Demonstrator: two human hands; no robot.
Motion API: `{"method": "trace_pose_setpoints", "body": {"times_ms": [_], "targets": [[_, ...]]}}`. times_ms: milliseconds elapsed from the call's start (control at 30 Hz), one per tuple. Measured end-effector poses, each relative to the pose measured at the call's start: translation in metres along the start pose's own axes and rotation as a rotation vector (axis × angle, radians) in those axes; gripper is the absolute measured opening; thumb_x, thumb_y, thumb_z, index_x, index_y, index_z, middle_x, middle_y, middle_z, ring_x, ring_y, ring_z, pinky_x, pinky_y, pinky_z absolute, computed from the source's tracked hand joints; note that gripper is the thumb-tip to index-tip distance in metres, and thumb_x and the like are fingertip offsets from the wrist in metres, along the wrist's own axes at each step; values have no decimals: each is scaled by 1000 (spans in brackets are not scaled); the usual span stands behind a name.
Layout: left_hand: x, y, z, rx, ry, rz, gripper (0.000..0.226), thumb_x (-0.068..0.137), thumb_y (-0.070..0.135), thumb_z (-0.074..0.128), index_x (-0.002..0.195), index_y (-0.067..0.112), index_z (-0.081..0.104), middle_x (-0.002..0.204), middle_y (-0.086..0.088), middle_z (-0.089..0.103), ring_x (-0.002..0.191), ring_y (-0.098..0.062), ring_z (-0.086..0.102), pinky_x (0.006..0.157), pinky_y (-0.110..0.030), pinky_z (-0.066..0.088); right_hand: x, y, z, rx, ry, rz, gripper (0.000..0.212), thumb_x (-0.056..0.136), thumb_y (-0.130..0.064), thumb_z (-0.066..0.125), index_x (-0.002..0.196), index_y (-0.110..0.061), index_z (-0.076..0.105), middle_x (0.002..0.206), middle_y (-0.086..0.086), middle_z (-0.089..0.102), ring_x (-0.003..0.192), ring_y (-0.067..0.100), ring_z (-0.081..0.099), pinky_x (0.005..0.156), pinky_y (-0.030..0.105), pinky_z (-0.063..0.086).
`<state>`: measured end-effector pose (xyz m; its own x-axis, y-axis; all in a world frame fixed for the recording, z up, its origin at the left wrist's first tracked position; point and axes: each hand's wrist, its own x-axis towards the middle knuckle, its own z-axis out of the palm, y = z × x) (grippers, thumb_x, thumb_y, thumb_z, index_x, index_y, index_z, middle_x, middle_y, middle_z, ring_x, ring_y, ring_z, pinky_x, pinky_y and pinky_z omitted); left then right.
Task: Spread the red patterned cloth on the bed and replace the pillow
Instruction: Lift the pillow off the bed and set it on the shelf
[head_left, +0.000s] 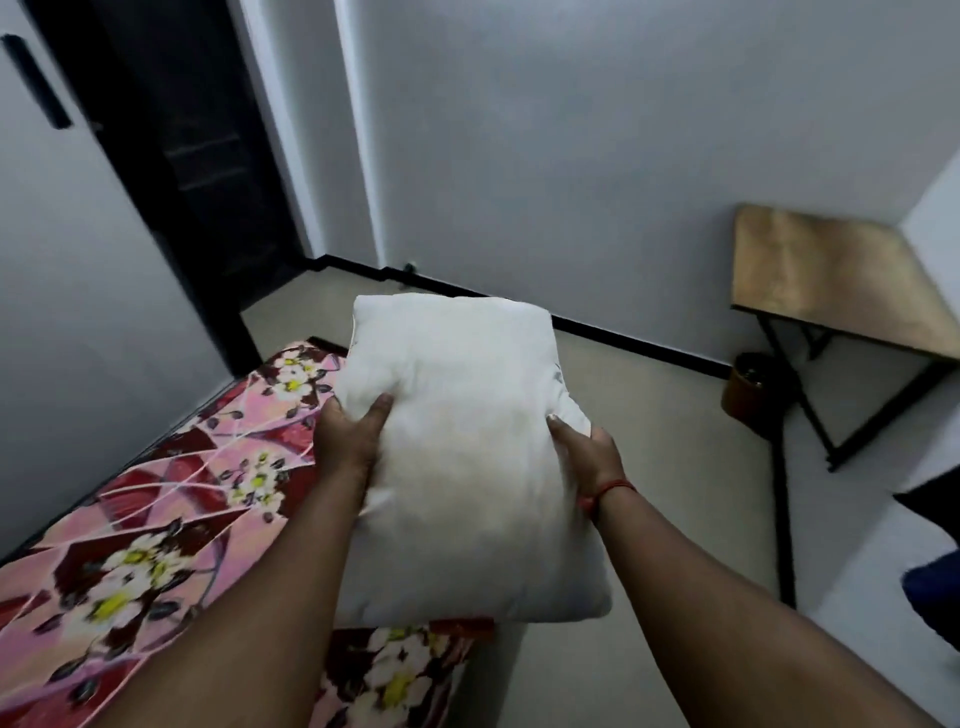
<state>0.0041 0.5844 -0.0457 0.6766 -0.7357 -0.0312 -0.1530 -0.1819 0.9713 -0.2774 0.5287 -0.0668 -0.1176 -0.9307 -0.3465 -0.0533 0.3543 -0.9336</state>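
White pillow (467, 447) held up in both hands, above the near right edge of the bed (332, 347) and partly out over the floor (675, 467), long axis running away from the camera. Left grip (349, 435) clamped on the pillow's left edge, thumb (378, 408) pressed into the top face, fingers hidden beneath. Right grip (592, 451) clamped on the right edge, thumb on top near a bunched corner, fingers tucked out of sight underneath. Red thread band (608, 491) tied round the right wrist.

Red patterned cloth (156, 519) spread over the bed, covering the mattress from the far corner to the near edge and draping down the near right side; pink and dark red panels with white and yellow flowers. Slight blur on the nearest part of the print.

Wooden worktop (831, 270) on a black metal frame against the right wall, well apart from the bed. Small dark bin (748, 387) on the floor just beside its leg. Dark doorway (197, 156) beyond the head of the bed, pale cupboard door (62, 260) to its left with a black handle (36, 80). Black skirting (623, 332) along the base of the grey wall.
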Motion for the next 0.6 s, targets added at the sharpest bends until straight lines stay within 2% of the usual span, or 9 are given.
{"method": "trace_pose_setpoints", "body": {"times_ms": [67, 167, 333, 467, 600], "targets": [[3, 10, 42, -31, -51, 19, 49, 76, 40, 81, 114, 13, 65, 105, 0, 73, 92, -21, 70, 84, -36, 56, 24, -4, -26, 20, 39, -6, 53, 59, -52, 78, 99, -17, 74, 90, -4, 78, 87, 21, 74, 88, 45, 58], [19, 22, 110, -44, -131, 14, 45, 77, 39, 81, 112, 15, 64, 105, 0, 72, 93, -20, 69, 82, -35, 55, 70, -16, -63, 10, 119, -31, 51, 59, -52, 77, 96, -17, 74, 89, -4, 78, 86, 20, 74, 87, 47, 58], [64, 41, 214, -39, -225, -4, 62, 64, 59, 75, 110, 18, 63, 106, 1, 71, 96, -22, 68, 88, -42, 56, 149, -41, -106, 0, 241, -69, 44, 67, -45, 79, 100, -16, 72, 94, -4, 76, 89, 17, 72, 89, 44, 58], [90, 79, 301, -65, -314, 16, 48, 76, 44, 79, 111, 14, 64, 105, -2, 71, 96, -23, 68, 83, -35, 54, 205, -67, -151, 8, 322, -76, 31, 75, -37, 80, 97, -18, 70, 95, -4, 74, 90, 18, 71, 89, 42, 57], [100, 114, 386, -102, -386, 54, 36, 83, 34, 77, 109, 14, 63, 102, 1, 69, 91, -19, 66, 76, -27, 46, 258, -91, -202, 6, 412, -85, 46, 67, -47, 79, 102, -18, 70, 98, -4, 73, 93, 18, 70, 89, 41, 56]]}}
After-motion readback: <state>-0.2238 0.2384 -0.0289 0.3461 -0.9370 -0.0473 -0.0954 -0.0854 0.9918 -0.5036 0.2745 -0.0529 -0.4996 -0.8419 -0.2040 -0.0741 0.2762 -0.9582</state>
